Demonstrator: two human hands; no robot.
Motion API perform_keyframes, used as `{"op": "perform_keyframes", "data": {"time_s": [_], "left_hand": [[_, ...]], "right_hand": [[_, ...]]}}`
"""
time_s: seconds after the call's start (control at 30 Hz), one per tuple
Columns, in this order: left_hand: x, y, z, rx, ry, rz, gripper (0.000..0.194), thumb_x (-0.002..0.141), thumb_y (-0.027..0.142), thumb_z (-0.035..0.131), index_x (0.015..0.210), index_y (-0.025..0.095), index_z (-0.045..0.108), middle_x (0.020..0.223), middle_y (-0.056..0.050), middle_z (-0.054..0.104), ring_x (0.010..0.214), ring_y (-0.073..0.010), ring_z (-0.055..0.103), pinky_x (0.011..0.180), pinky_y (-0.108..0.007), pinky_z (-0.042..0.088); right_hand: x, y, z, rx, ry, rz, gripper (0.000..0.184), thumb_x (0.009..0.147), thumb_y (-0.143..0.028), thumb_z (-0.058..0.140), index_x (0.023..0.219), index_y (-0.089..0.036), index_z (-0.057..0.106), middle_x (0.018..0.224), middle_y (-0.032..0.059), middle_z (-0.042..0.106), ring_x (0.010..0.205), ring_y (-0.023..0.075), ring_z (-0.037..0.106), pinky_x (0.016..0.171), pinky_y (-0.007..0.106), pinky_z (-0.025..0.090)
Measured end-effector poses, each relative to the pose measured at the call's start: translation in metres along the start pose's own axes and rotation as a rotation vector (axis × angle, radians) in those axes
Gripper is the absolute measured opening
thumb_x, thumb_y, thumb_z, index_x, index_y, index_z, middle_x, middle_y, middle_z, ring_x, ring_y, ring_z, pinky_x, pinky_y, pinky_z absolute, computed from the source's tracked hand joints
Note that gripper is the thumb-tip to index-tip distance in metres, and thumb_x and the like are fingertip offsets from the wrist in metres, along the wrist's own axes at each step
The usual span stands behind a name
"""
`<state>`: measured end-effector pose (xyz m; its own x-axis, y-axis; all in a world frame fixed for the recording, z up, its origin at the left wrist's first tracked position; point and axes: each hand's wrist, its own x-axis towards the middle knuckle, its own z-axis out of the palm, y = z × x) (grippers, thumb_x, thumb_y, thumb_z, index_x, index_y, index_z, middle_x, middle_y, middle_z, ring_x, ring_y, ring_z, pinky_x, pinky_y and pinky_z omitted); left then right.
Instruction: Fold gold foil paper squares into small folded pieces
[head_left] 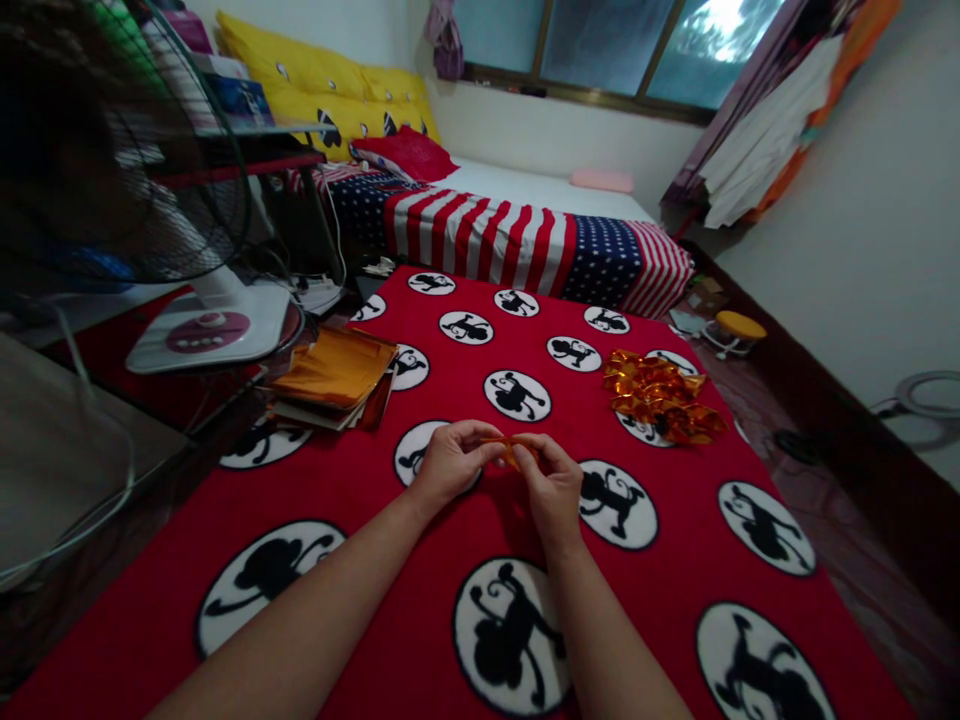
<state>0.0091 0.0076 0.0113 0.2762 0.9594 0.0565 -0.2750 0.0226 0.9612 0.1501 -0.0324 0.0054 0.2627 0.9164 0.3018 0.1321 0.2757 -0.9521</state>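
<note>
My left hand [457, 460] and my right hand [551, 475] meet above the middle of a red cloth with monkey figures. Between their fingertips both pinch a small piece of orange-gold paper [511, 452]; much of it is hidden by the fingers. To the left lies a stack of orange-gold paper sheets [334, 368], with paler sheets beneath. A heap of shiny folded gold paper pieces [656, 395] rests on the cloth to the right.
The red cloth [375, 580] covers the surface before me. A fan [214, 325] stands at the left beside a table. Behind is a bed with a striped, starred cover [480, 228]. A yellow stool [739, 326] sits on the floor at right.
</note>
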Motion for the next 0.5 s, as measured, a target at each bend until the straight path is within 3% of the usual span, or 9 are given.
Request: {"op": "perform_keyframes", "data": {"time_s": [0.27,0.5], "left_hand": [[0.0014,-0.0005,-0.0026,0.009,-0.017,-0.008,0.026,0.068,0.032,0.077,0.083,0.012,0.068,0.072,-0.004,0.074,0.064,-0.0161,0.070,0.062,-0.022,0.055],[-0.0012,-0.0010,-0.0040,0.191,0.014,0.026,0.024,0.078,0.035,0.068,0.083,0.012,0.071,0.072,-0.006,0.074,0.061,-0.0162,0.069,0.052,-0.020,0.050]], "right_hand": [[0.0018,-0.0017,-0.0039,-0.031,0.028,-0.051,0.007,0.082,-0.026,0.065,0.083,-0.020,0.068,0.078,0.0008,0.064,0.074,0.0146,0.060,0.069,0.026,0.047],[0.0015,-0.0007,-0.0037,-0.081,0.053,-0.046,0.009,0.082,-0.028,0.065,0.081,-0.019,0.067,0.076,0.0008,0.063,0.072,0.0150,0.059,0.068,0.026,0.046]]}}
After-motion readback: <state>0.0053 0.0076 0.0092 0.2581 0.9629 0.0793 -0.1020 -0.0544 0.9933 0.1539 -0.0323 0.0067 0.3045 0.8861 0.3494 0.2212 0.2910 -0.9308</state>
